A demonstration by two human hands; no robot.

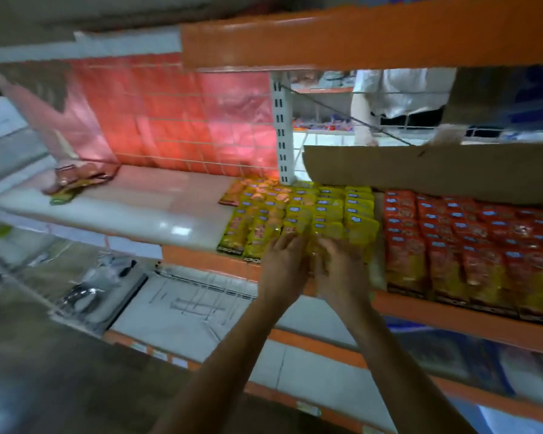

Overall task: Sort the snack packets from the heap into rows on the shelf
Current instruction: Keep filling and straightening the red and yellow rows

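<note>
Two hands, left hand and right hand, side by side, both gripping yellow packets at the shelf front edge; red packets in rows just right; heap far left, bare shelf between; cardboard flap overhanging the red rows.

Shelf, white-topped with an orange edge: yellow snack packets lie in overlapping rows; red snack packets are ranked likewise just beside them, to the right. Small loose heap at far left, well apart.
</note>
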